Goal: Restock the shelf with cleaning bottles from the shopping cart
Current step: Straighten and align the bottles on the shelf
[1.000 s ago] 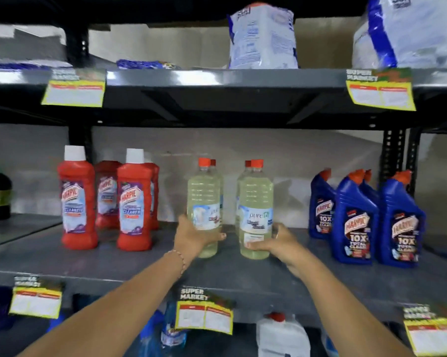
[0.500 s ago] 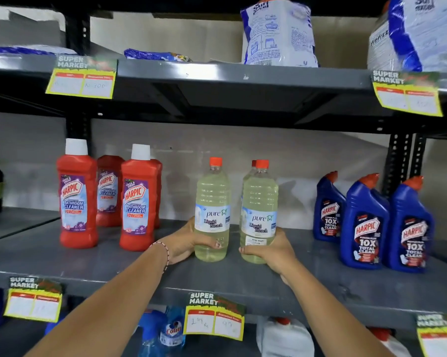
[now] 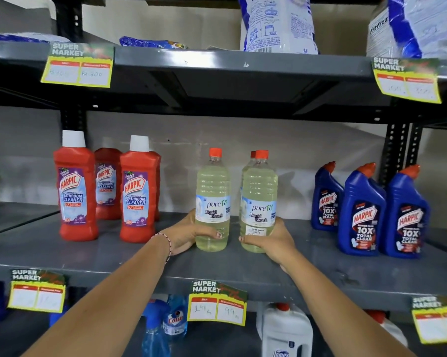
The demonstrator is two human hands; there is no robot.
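Two clear bottles of pale yellow liquid bleach with orange caps stand upright on the grey middle shelf [image 3: 62, 251]. My left hand [image 3: 188, 234] wraps the base of the left bleach bottle [image 3: 212, 199]. My right hand [image 3: 271, 240] grips the base of the right bleach bottle [image 3: 259, 202]. A third bleach bottle [image 3: 252, 157] stands right behind the right one, mostly hidden. The shopping cart is out of view.
Red Harpic bathroom cleaner bottles [image 3: 76, 186] stand left of my hands, blue Harpic bottles [image 3: 362, 212] to the right. White bags [image 3: 276, 24] sit on the upper shelf. A blue spray bottle [image 3: 174, 320] and white jugs [image 3: 285, 328] fill the lower shelf. Price tags [image 3: 217, 302] hang on the edges.
Both bleach bottles were turned so their labels face front and now stand a little further apart. The view has moved closer to the shelf.
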